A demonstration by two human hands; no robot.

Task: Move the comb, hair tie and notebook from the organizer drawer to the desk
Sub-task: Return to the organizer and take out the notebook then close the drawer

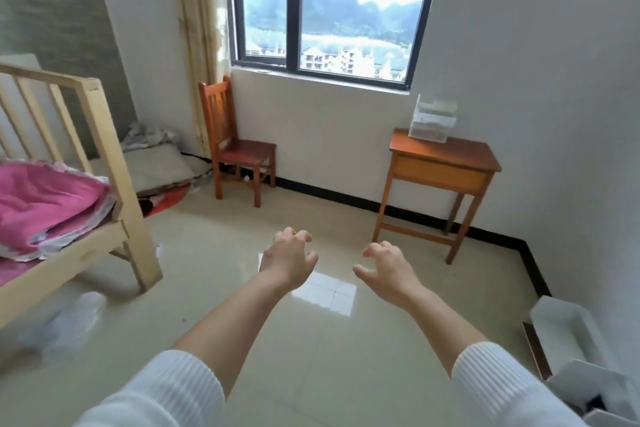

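Note:
A small clear plastic organizer [432, 121] with stacked drawers stands on the back left of a brown wooden desk [460, 156] against the far wall, below the window's right side. The drawers look closed; the comb, hair tie and notebook are not visible from here. My left hand [287, 258] and my right hand [386, 265] are stretched out in front of me over the tiled floor, well short of the desk. Both hold nothing, with fingers loosely curled and apart.
A wooden chair [239, 146] stands left of the desk by the curtain. A pale wooden bed frame [107, 149] with pink bedding fills the left side. White boxes [568, 333] lie on the floor at the right wall. Glossy floor tiles stretch between me and the desk.

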